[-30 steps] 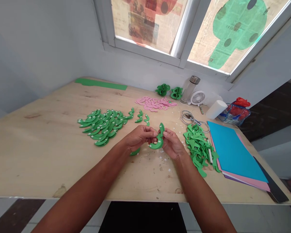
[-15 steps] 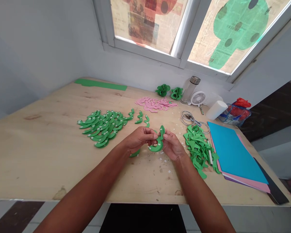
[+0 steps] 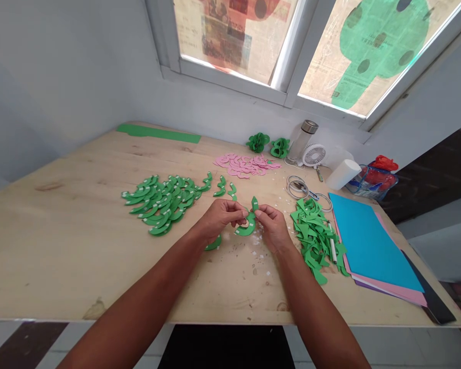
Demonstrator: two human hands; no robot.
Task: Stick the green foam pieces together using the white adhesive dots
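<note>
A curved green paper piece (image 3: 246,226) with small white squares on it is held up between my two hands, near the middle of the table. My left hand (image 3: 223,218) pinches its left side. On the other side, my right hand (image 3: 269,221) is closed on the piece's upper right part, whose tip points up. Another green piece (image 3: 214,243) lies under my left hand, partly hidden. Just beyond my hands lie a few separate wavy green pieces (image 3: 232,191). To the left is a large spread of overlapping curved green pieces (image 3: 165,202) with white squares.
Green scraps (image 3: 315,236) with a white pen lie right of my hands, beside blue sheets (image 3: 374,241). Behind are tape rolls (image 3: 297,187), pink cutouts (image 3: 246,165), green paper balls (image 3: 257,143), a bottle (image 3: 301,141), a small fan (image 3: 314,155) and a bag (image 3: 372,180).
The green piece has turned and dropped slightly between my hands, and its upper tip has shifted a little left. My fingers have moved slightly while staying closed on it.
</note>
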